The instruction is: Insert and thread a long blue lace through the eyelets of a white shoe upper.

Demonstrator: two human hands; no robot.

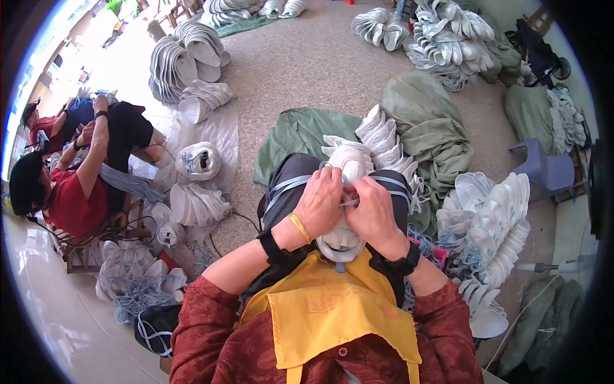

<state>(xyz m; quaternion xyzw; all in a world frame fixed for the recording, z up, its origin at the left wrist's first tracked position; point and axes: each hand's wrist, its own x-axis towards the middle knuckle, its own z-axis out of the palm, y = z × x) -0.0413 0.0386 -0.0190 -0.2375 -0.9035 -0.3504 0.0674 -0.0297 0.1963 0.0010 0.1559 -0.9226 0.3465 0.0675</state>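
Observation:
A white shoe upper (340, 245) rests lengthwise on my lap between my knees, its rounded toe pointing away from me. Over its middle, my left hand (318, 203) is closed, the fingertips pinching a light-blue shoelace. My right hand (377, 214) faces it from the other side, thumb and fingers pinched on the light-blue shoelace (350, 203) as well. The upper's eyelets are mostly hidden under my fingers. More light-blue laces (288, 187) lie across my thighs. A yellow apron (342, 304) covers my front, below the upper.
White shoe uppers (387, 144) lie in a row just beyond my right knee, by a green sack (425, 121). Another stack of uppers (489, 221) stands at right, near a grey-purple stool (543, 168). At left, two people in red shirts (77, 205) sit among piled uppers (199, 205).

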